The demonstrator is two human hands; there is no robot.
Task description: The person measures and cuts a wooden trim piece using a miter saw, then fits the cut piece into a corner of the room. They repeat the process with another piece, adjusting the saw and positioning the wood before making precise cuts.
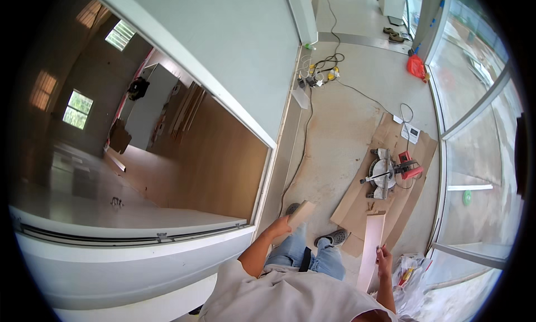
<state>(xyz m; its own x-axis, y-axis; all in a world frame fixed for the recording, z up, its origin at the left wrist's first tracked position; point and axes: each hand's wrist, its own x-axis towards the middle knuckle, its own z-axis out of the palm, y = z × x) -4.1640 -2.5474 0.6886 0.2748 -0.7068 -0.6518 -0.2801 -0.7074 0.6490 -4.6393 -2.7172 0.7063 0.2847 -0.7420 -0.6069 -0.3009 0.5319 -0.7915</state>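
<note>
Left hand (279,227): closed round the near part of a tan board (302,212), a flat, straight-edged slab, far end free above the shoes (333,238). Right hand (383,259): fingers curled, fingertips bunched at the right long edge of a pink board (371,249); too small to tell whether it pinches that edge or a small dark item there.

Pink board: long, narrow, smooth pale face, brownish strip across its far end, which overlaps the near end of the cardboard (353,206) in view. Can't tell if it's resting there or held above.

Cardboard: creased brown sheet, matte, on a dusty smooth floor (329,149). Mitre saw (383,174) sits on it toward the right long edge, metal base, red body. White paper (410,132) lies by its far right corner. Crumpled clear plastic (410,277) right of the right hand.
</note>
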